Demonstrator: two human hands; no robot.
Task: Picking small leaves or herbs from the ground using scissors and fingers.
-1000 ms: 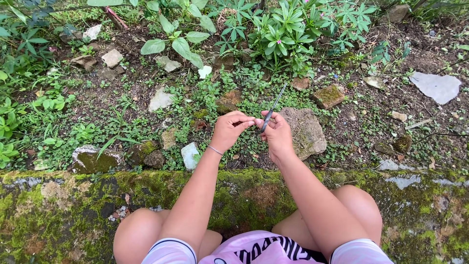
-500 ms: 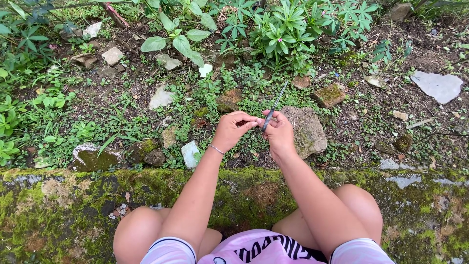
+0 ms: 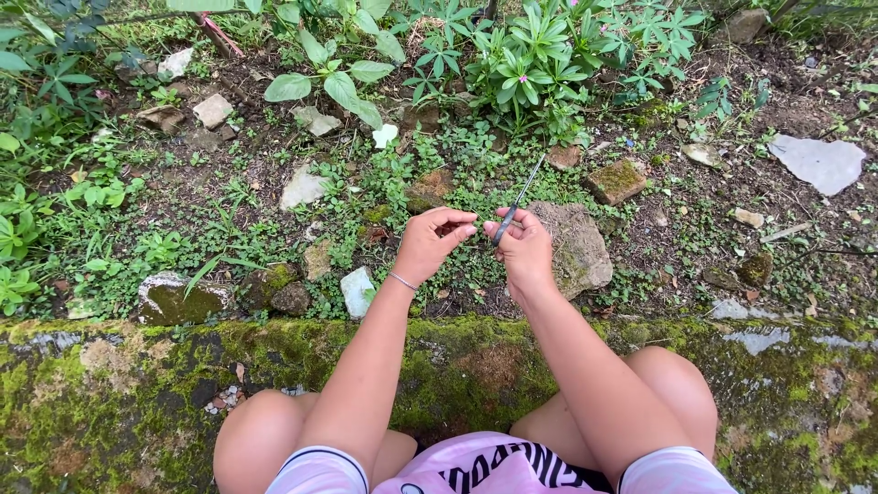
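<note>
The right hand pinches a thin dark stem just left of the large grey stone; the left hand, fingers curled, holds nothing visible. A mossy ledge lies below the stone.

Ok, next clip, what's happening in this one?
A person crouches at a mossy stone ledge facing a weedy garden patch strewn with stones. The right hand pinches a thin dark stick that points up and away. The left hand is raised beside it, fingertips curled toward the stick's lower end; whether they touch it is unclear. A grey rock lies just beyond.
</note>
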